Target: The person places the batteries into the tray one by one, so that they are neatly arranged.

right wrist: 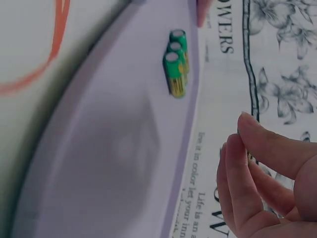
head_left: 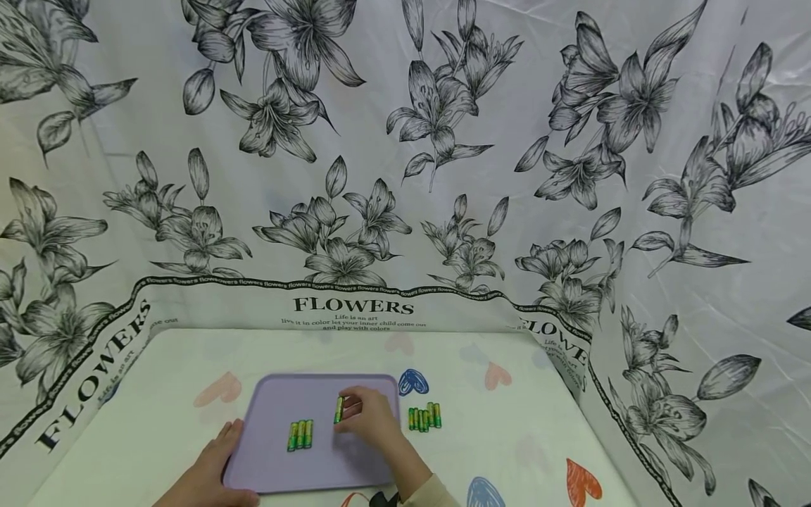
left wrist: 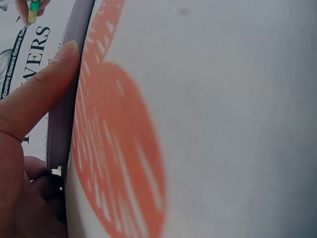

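Desk [head_left: 507, 436]: heart-print cover, floral backdrop.
Battery [head_left: 338, 409]: light, rigid, slick; pinched mid-body by right hand [head_left: 370, 417] fingers above tray [head_left: 266, 465].
Left hand [head_left: 212, 470]: fingers straight, pressed on tray edge.

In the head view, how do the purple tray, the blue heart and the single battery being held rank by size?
1. purple tray
2. blue heart
3. battery, pinched by the right hand, partly hidden by fingers.

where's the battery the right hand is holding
In the head view the battery is pinched in the right hand over the purple tray, right of the three batteries lying on it and left of the loose group on the table.
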Available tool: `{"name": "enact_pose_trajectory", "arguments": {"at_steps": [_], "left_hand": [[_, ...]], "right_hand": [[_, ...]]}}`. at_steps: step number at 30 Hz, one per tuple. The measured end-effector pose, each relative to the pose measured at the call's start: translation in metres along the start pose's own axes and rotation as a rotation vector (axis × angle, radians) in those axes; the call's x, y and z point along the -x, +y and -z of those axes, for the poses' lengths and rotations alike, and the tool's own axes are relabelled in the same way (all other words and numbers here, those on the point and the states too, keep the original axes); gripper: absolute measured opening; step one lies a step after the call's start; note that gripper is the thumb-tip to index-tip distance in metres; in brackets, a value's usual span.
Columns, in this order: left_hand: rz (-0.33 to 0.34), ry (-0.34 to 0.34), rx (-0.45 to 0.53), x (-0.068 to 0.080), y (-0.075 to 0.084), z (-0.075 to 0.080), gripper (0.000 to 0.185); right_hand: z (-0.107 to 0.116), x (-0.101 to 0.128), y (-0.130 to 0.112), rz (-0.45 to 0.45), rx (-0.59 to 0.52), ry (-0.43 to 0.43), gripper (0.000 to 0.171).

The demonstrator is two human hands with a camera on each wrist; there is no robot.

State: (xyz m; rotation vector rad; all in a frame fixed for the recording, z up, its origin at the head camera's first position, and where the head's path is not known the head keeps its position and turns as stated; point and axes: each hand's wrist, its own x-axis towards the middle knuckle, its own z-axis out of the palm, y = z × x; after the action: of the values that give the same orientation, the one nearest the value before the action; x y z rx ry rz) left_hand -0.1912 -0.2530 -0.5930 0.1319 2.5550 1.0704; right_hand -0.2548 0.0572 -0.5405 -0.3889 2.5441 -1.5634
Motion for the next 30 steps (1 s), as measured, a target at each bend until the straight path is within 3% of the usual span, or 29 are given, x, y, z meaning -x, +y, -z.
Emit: {"name": "enact_pose_trajectory", "arguments": {"at_steps": [9, 14, 22, 30], "left_hand": [[-0.030, 0.001, 0.012, 0.002, -0.003, -0.002, 0.130], [-0.006, -0.003, 0.014, 0.000, -0.003, -0.002, 0.133], [0.017, 0.019, 0.011, -0.003, 0.000, -0.002, 0.141], [-0.033, 0.043, 0.017, -0.001, -0.003, -0.001, 0.140]], "right_hand": [[-0.034, -0.007, 0.007, -0.027, 0.058, -0.023, 0.054], [-0.046, -0.007, 0.011, -0.049, 0.089, -0.040, 0.054], [-0.053, -0.007, 0.009, -0.061, 0.132, -0.035, 0.055], [-0.055, -0.007, 0.005, -0.061, 0.173, -0.041, 0.064]]}}
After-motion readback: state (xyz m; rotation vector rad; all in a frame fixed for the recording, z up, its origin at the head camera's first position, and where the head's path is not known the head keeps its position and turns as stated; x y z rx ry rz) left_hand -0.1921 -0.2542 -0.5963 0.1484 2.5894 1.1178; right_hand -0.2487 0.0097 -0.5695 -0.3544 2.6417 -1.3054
